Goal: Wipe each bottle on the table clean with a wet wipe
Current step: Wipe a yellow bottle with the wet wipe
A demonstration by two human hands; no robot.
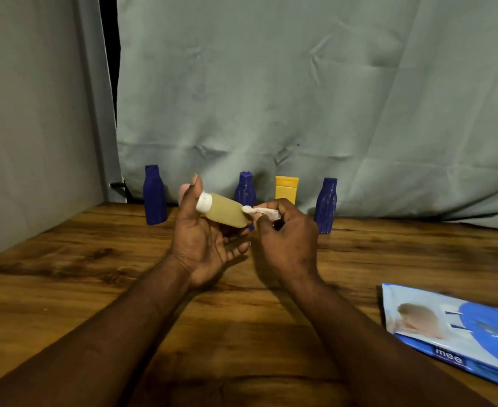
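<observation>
Here, in the head view, the left hand (203,233) holds a small clear plastic bottle of pale yellow liquid (227,212) above the far middle of the table. Its thumb lies up alongside the white cap (204,202), and its fingers curl behind and under the body. The bottle is tilted, its long axis running from the cap at the upper left down to the base at the lower right. The right hand (286,242) is clenched round a crumpled white wet wipe (264,212), pinching it against the bottle's base end.

Behind the hands a row stands upright along the far edge. A dark blue plastic bottle (154,198) is at the left, and a second dark blue bottle (245,189) is partly hidden behind the held one. A yellow flat-topped bottle (286,189) stands just right of that, and a third dark blue bottle (325,205) is furthest right.

The surface is a brown wood-grain table (95,289). A blue and white pack of wipes (453,330) lies flat at the near right. A creased grey-green cloth (300,83) hangs behind, and a plain grey wall (30,113) closes the left side.
</observation>
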